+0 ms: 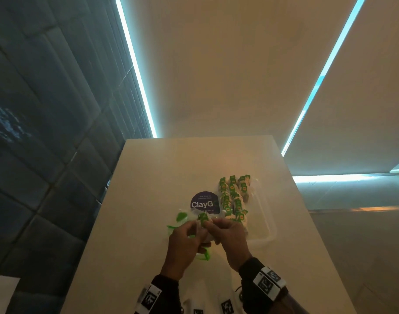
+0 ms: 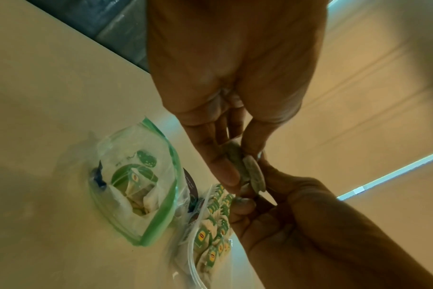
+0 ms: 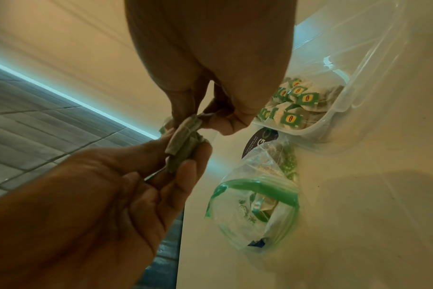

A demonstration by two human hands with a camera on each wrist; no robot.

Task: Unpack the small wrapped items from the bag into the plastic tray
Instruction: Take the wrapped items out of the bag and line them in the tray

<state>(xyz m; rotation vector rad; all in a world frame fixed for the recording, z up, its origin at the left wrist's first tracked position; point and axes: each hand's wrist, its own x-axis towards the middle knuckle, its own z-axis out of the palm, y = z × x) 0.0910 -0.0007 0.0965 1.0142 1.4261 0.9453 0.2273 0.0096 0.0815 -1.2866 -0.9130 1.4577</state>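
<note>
Both hands meet above the table, each pinching a small clump of tea bags (image 1: 203,219) between them. In the left wrist view, my left hand (image 2: 240,176) pinches two flat tea bags (image 2: 252,174) between thumb and fingers. My right hand (image 3: 203,119) pinches the top of the same clump (image 3: 183,140), and my left hand (image 3: 185,156) holds it from below. Under the hands lies an open clear zip bag (image 2: 136,185) with a green seal and a few tea bags inside. The clear plastic tray (image 1: 265,214) to its right holds several green-tagged tea bags (image 3: 292,105).
A round purple sticker (image 1: 203,203) lies on the white table (image 1: 160,177) between the zip bag and the tray. The table's left edge drops to a dark tiled floor (image 1: 35,132). The near half of the tray shows bare plastic.
</note>
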